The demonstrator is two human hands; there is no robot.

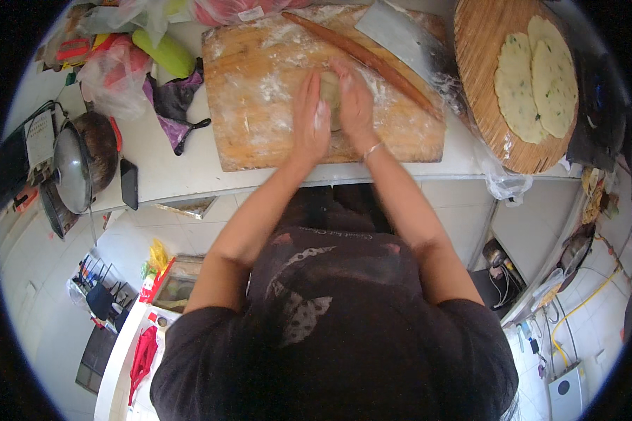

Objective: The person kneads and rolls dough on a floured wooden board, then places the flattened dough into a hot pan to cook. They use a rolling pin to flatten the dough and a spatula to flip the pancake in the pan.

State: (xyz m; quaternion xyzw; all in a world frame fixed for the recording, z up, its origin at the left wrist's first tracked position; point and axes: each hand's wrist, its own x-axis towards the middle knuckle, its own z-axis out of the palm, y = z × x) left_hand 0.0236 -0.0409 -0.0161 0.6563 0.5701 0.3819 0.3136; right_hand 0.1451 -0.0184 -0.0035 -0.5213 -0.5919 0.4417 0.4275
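Note:
Between my two palms stands a piece of pale dough point(330, 94), pressed from both sides on a floured wooden board point(253, 131). My left hand point(312, 116) lies along its left side, fingers together and pointing away from me. Along its right side is my right hand point(354, 100), slightly blurred, with a bracelet at the wrist. The hands hide much of the dough's sides. A tapered wooden rolling pin point(363, 58) rests slantwise across the board, just beyond my right hand. Behind it lies a broad metal blade point(395, 31), dusted with flour.
At the right, a round wooden board point(479, 68) carries flat dough pieces point(516, 89) with green flecks. Left of the floured board are a purple-and-black cloth point(174, 100), a green gourd point(163, 52) and plastic bags point(113, 79). A phone point(129, 184) and a lidded wok point(97, 152) sit farther left.

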